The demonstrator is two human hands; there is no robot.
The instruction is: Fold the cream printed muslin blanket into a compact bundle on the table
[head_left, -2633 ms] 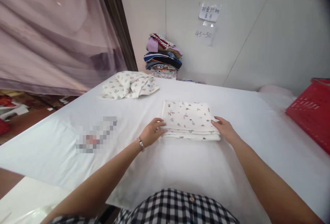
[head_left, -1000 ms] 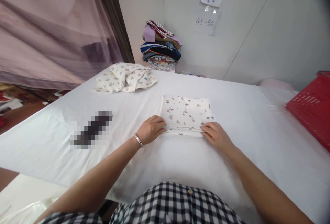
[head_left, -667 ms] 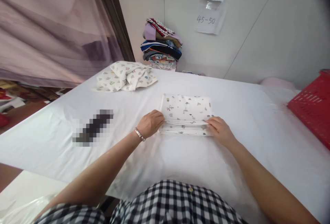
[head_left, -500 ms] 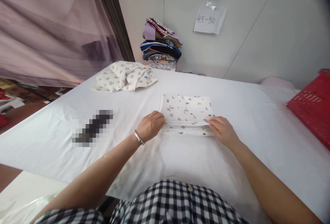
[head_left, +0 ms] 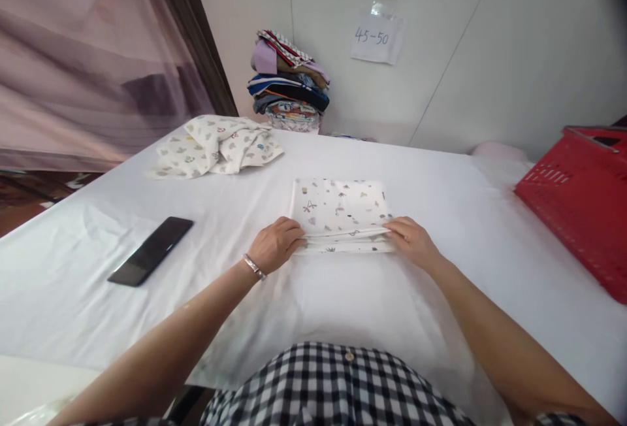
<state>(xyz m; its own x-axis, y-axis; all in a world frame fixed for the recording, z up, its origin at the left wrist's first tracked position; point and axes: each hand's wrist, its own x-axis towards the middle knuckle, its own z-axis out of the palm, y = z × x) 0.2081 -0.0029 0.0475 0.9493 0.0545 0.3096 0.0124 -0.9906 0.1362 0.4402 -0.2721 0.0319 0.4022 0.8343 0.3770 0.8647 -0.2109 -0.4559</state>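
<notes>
A white cloth (head_left: 343, 204) with small printed motifs lies folded into a rectangle on the white-covered table (head_left: 372, 295). My left hand (head_left: 277, 243), with a silver bracelet at the wrist, is closed on the left end of its folded edge. At the right end of that edge, my right hand (head_left: 411, 240) pinches the fabric between thumb and fingers. A narrow strip of the same cloth shows below the pinched fold, nearest to me. Both fingertips are partly hidden by the fabric.
A black phone (head_left: 151, 251) lies left of my left arm. Behind it sits a crumpled patterned cloth (head_left: 220, 145). Against the wall rises a stack of folded clothes (head_left: 291, 83). On the right stands a red plastic basket (head_left: 578, 204). A paper sign (head_left: 377, 39) hangs on the wall.
My view has turned slightly to the right, so everything sits further left. Both hands keep their hold on the fold, which shows little change.
</notes>
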